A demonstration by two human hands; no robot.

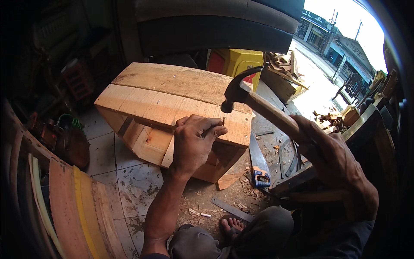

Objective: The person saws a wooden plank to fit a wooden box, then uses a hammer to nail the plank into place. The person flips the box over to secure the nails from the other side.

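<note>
A wooden box frame (164, 100) of pale planks stands on the floor before me, its open side toward me. On its top near the right front edge, my left hand (196, 136) pinches an upright nail (224, 121) between thumb and fingertips. My right hand (330, 155) is wrapped round the wooden handle of a claw hammer (267, 105). The dark hammer head hangs just above the nail, apart from it, with its round face pointing down and the claw up.
A handsaw (260, 166) with a blue handle lies right of the box, and a metal ruler (233, 210) near my foot. Wood shavings litter the floor. Planks (71, 207) lean at the left. A yellow stool (239, 64) and a crate of offcuts (282, 82) stand behind.
</note>
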